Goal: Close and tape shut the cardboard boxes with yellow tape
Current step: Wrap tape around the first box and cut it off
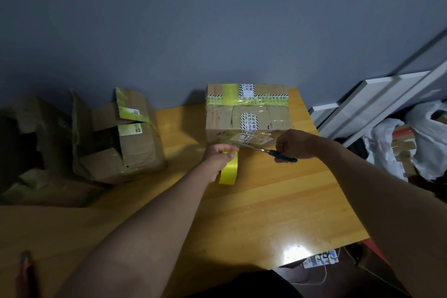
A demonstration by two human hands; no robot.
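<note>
Gripping the roll of yellow tape point(228, 169) in the left hand point(219, 156), the person draws a strip taut from the closed box point(248, 113) while the right hand point(294, 144) clasps scissors point(271, 151), blades laid against the strip. The step looks like cutting the tape free; next the loose end would need pressing flat on the cardboard. That box sits at the far edge of the wooden table point(254, 201), already banded with yellow and printed tape. Left of it, an open box point(121, 143) waits, flaps up
</note>
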